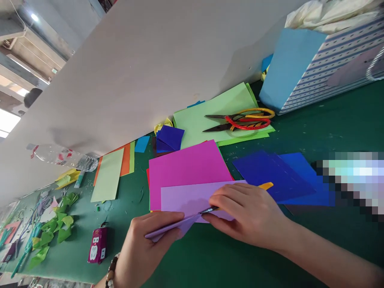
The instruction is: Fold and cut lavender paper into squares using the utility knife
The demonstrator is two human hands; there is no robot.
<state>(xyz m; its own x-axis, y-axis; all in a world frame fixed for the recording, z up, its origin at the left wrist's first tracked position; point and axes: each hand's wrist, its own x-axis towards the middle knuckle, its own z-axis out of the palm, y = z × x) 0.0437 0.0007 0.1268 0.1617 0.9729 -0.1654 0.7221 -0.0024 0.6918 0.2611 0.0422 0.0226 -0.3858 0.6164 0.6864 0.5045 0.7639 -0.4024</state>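
Note:
My left hand (147,248) pinches a folded edge of a lilac paper sheet (186,196) at the lower middle of the view. My right hand (243,214) grips a pair of yellow-handled scissors (209,209), and their metal blade tip meets the lilac fold close to my left fingers. Most of the scissors are hidden by my right hand, with only a yellow handle end (266,185) showing beyond it. The lilac sheet lies over a magenta paper sheet (186,172). Dark blue paper sheets (270,176) lie just beyond my right hand.
Red-and-yellow-handled scissors (240,120) rest on light green paper (207,120) on the dark green work surface (192,256). A blue-patterned bag (324,68), plastic bottle (64,158), pink box (97,245), green paper cutouts (55,226) and a tall white board (144,68) surround them.

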